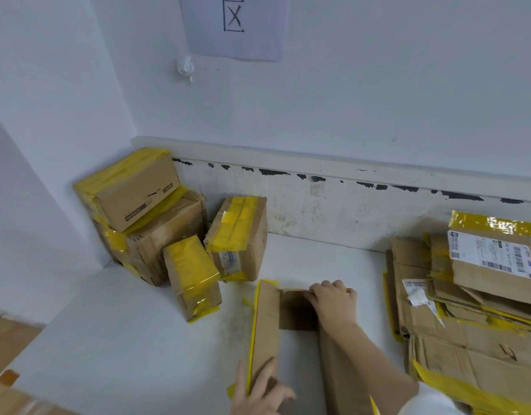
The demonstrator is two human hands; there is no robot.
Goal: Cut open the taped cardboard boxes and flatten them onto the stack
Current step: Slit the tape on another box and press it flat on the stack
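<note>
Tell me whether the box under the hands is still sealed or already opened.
Opened. The box lies with its flaps spread, dark inside showing; the right hand grips its far edge and the left hand holds the near flap.

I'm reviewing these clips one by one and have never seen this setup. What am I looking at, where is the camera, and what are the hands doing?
There is no machine here: a person works with bare hands, filmed by one wide-angle camera worn on their head, looking forward and down.

The surface is a white table against a wall. At the back left sit still-taped cardboard boxes wrapped in yellow tape. On the right lies the stack of flattened boxes, the top one bearing a shipping label.

In the middle is the opened box being worked on. The right hand has its fingers curled over the box's far edge. The left hand holds the near end of its long side flap. No cutting tool is visible.
</note>
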